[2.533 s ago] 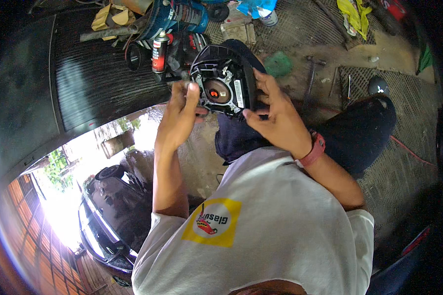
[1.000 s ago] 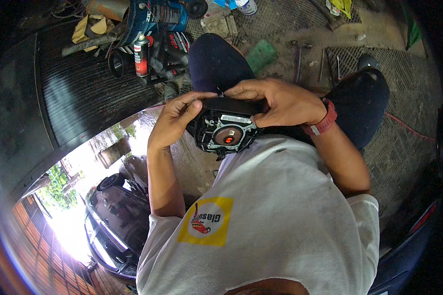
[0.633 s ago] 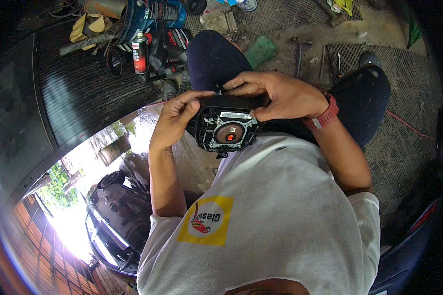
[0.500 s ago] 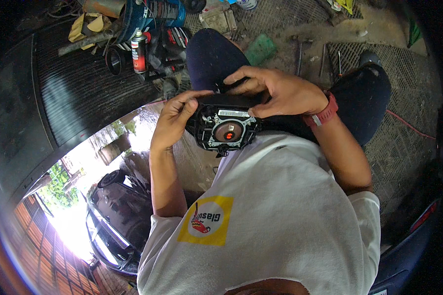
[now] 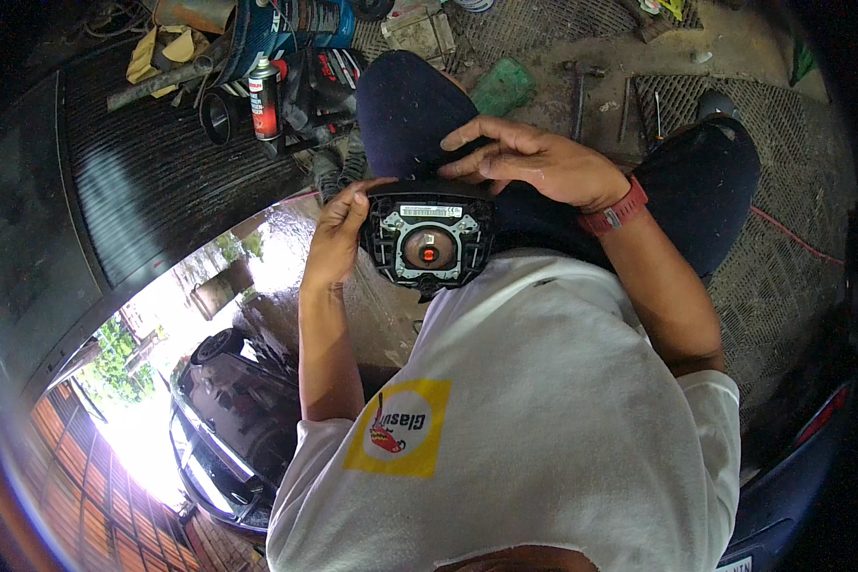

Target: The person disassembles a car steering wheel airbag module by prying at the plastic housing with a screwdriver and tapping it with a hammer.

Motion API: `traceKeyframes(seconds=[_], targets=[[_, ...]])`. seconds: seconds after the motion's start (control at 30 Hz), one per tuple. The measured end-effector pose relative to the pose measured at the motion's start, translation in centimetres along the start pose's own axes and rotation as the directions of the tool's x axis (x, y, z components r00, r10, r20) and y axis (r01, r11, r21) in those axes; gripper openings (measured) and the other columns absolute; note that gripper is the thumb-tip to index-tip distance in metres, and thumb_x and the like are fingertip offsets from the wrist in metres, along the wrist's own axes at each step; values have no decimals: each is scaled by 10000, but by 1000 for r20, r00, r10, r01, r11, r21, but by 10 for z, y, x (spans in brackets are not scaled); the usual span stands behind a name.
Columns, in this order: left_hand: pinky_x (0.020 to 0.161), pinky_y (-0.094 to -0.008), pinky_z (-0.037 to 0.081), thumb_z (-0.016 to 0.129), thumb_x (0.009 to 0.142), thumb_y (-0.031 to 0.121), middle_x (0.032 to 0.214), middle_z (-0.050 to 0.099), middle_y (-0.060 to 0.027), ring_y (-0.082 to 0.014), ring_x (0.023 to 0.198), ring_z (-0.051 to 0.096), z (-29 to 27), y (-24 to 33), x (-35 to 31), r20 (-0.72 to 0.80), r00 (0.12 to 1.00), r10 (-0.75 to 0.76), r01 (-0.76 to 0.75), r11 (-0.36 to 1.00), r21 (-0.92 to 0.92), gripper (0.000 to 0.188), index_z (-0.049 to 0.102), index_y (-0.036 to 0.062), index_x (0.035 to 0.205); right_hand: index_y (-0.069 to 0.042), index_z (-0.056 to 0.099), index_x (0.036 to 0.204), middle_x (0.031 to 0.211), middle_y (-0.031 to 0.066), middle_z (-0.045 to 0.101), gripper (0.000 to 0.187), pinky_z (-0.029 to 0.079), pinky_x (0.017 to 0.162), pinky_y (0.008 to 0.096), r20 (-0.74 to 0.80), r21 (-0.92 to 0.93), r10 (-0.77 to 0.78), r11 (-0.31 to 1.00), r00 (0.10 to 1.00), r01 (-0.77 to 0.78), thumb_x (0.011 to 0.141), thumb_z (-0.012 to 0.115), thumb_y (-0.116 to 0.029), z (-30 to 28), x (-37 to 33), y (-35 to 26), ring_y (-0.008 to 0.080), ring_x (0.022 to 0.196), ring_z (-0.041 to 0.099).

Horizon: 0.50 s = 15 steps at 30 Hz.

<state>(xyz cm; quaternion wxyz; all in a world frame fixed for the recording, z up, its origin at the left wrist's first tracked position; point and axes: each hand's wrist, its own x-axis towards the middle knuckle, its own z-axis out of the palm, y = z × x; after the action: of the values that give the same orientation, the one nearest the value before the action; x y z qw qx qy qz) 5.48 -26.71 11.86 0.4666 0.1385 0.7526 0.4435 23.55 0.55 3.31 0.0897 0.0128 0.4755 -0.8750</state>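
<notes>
My left hand (image 5: 336,234) grips the left edge of a black airbag module (image 5: 379,250), its thumb lying along the side. The module's back faces up, showing a silver metal frame (image 5: 402,227), a round inflator with an orange-red centre (image 5: 429,252) and a white label (image 5: 432,212) along the far side. My right hand (image 5: 558,167) hovers by the module's far right corner with fingers stretched and apart. Whether its fingertips brush the far edge, I cannot tell. Both hands are above my lap, in front of my dark trousers (image 5: 410,110).
A red and black spray can (image 5: 264,100) stands at the far left beside a blue drum (image 5: 296,24). On the floor lie a green piece (image 5: 503,88), a hammer (image 5: 580,100) and a screwdriver (image 5: 658,116). A dark car (image 5: 229,419) is at lower left.
The airbag module has turned flatter toward me and shifted slightly left. My right hand's thumb has left its right corner, and those fingers have opened out.
</notes>
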Motion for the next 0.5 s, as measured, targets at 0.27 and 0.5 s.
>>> traceKeyframes(seconds=[0.27, 0.5], targets=[[1044, -328, 514, 542, 1135, 444, 1234, 755, -103, -169, 1148, 689, -7, -4, 0, 54, 998, 29, -27, 999, -29, 535, 692, -28, 1340, -94, 546, 1509, 1374, 159, 732, 407, 553, 1027, 362, 2, -16, -17, 1000, 1000, 17, 1123, 566, -225, 5, -2, -6, 211, 1241, 687], [1050, -327, 511, 530, 1142, 440, 1251, 751, -109, -175, 1159, 688, -10, -5, 0, 74, 997, 25, -23, 999, -25, 539, 680, -32, 1355, -106, 552, 1506, 1379, 117, 739, 405, 538, 1000, 339, 5, -41, -16, 999, 1000, 16, 1125, 566, -241, 4, -2, -8, 177, 1253, 668]])
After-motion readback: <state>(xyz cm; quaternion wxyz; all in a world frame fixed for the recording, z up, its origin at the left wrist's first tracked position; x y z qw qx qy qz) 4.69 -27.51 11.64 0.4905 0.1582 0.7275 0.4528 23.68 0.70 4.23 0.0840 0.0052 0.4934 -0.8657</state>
